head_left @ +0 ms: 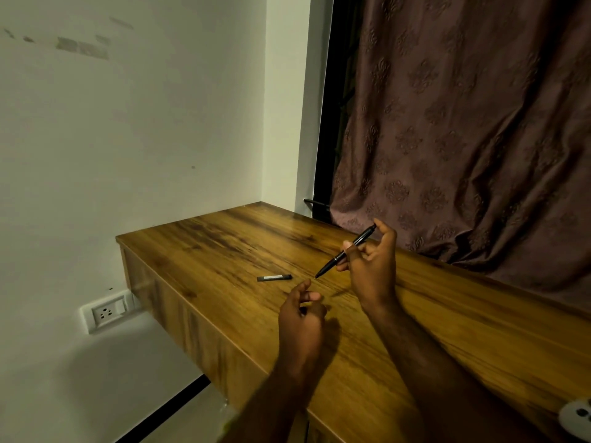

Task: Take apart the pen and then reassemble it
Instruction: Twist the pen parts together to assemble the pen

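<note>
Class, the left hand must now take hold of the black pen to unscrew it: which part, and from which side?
Pinch the lower barrel of the pen, below its thin ring, coming from below-left with the left hand. The right hand holds the upper half, and the bare front slants down towards that side.

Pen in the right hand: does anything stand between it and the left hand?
Nothing visible does. Only air lies between the left hand and the pen tip. The small black piece lies aside on the table.
</note>
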Demonstrator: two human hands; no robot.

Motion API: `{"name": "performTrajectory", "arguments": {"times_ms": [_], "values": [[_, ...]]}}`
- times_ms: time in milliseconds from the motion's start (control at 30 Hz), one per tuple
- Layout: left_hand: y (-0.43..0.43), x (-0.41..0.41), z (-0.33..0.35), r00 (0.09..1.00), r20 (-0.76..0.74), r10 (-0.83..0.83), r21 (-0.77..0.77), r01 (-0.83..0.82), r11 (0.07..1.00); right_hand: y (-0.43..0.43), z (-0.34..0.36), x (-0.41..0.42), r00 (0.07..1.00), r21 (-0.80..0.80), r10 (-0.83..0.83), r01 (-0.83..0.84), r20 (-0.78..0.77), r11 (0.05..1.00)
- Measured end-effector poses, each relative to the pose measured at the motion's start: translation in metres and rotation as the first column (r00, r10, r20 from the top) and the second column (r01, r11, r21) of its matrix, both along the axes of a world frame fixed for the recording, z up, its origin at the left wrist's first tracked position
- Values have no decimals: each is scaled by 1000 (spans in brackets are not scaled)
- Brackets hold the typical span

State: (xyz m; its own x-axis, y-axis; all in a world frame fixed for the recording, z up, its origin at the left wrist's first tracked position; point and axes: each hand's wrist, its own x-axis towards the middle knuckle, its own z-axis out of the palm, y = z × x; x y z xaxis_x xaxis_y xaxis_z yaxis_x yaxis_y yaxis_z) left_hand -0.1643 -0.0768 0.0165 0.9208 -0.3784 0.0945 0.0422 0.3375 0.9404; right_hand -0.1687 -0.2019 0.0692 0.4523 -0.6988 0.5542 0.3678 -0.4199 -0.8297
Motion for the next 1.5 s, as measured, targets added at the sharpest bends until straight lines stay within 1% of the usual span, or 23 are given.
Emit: {"name": "performTrajectory", "arguments": {"times_ms": [133,267,400,467,567,767,867,1033,1167,1300,1500], "values": [[4,0,0,998,48,37,-8,-36,999,3,5,-2,1000,-39,-5,5,-7,999],[7,-4,3,1000,15,-3,-52,4,999,7,9,-2,1000,-58,-15,16,19,998],[8,-5,5,997,71,9,-14,-8,1000,15,11,-1,999,-64,39,-39,-1,997],[9,-6,5,996,84,16,-3,-16,1000,16,13,-1,998,-69,55,-54,15,996],[8,-6,5,994,101,32,12,-34,999,16,16,-3,998,-82,34,-29,61,996],[8,-5,3,998,52,19,-4,-19,1000,15,17,-4,996,-92,51,-44,71,995],[8,-4,3,998,52,23,-11,-22,1000,15,16,-2,996,-101,57,-50,64,994],[7,-2,0,996,80,48,-1,-48,999,10,18,-3,995,-44,33,-29,95,999],[7,-2,1,997,66,46,-35,-44,998,8,18,-2,995,15,45,-46,90,999],[11,-4,1,999,28,-15,-111,18,994,9,17,-2,994,48,47,-52,97,998],[10,-4,0,994,105,31,-90,-22,996,5,14,0,993,138,37,-52,113,989]]}}
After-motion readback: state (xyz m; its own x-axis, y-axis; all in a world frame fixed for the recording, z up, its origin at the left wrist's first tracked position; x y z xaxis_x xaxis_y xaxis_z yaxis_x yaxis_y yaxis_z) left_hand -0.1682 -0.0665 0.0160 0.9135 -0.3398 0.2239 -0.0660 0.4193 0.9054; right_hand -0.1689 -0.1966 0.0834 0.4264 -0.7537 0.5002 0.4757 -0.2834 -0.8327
